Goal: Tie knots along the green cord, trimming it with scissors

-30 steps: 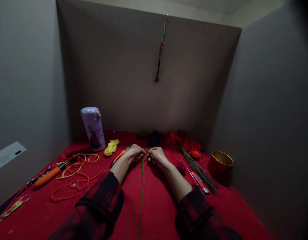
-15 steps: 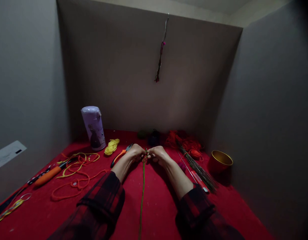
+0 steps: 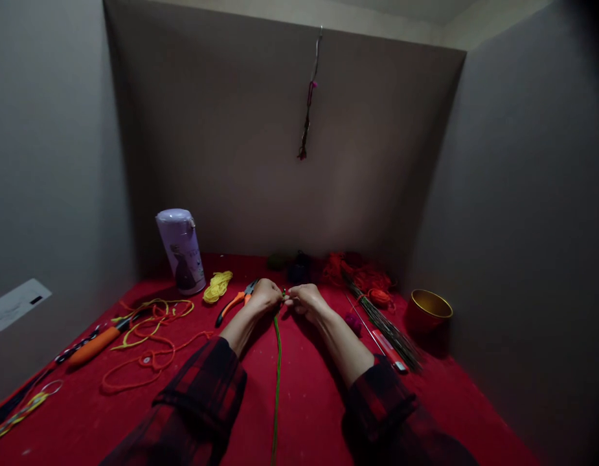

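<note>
A green cord (image 3: 278,369) runs from the table's near edge up the middle of the red cloth (image 3: 309,414) to my two hands. My left hand (image 3: 263,296) and my right hand (image 3: 304,300) meet at its far end, fingertips pinched together on the cord. Both hands rest low on the cloth, wrists in dark plaid sleeves. What the fingertips do with the cord is too small and dim to make out.
Orange-handled pliers (image 3: 234,301) lie just left of my left hand. A purple tumbler (image 3: 180,249), yellow cord bundle (image 3: 216,285), loose orange and yellow cords (image 3: 148,336) and an orange-handled tool (image 3: 92,344) sit left. Thin wires (image 3: 384,327), red yarn (image 3: 364,278) and a gold bowl (image 3: 429,309) sit right.
My hands stay pinched on the green cord's end with only small finger movements; the view has shifted slightly.
</note>
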The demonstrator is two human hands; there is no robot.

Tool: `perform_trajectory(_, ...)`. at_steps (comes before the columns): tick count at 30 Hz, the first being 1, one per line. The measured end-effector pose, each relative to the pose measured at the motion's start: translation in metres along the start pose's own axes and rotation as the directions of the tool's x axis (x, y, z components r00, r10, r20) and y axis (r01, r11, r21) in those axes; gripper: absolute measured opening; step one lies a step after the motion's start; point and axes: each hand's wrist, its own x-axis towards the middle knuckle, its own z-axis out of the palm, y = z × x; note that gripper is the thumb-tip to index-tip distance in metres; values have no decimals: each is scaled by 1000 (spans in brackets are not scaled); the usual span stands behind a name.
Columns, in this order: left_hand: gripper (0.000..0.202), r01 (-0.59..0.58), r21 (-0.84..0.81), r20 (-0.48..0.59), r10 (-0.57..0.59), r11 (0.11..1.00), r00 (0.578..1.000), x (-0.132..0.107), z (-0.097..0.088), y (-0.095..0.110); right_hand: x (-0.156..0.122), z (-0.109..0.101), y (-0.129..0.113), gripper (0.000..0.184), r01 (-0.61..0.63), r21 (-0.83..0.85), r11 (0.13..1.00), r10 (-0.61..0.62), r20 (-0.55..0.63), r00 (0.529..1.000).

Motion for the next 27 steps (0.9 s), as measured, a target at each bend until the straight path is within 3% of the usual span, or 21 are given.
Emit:
perform_trajectory(9,13,30,-148,75,-19,989,997,-3,-2,0,13,0,14,19,59,-116,992,-57,20,998)
perform_trajectory(15,15,14,-87,44,-10,996,999,2,0,-4,17,1,18,15,113,-178,977,-117,-11,993)
perform_trajectory(21,17,18,-65,39,-16,998,999,-1,-1,-3,18,0,17,17,143,-170,975,-154,-50,987)
perform_trajectory(27,21,51,-188,100,-32,981,994,-10,-5,5,15,1,15,16,141,-153,978,-140,17,990)
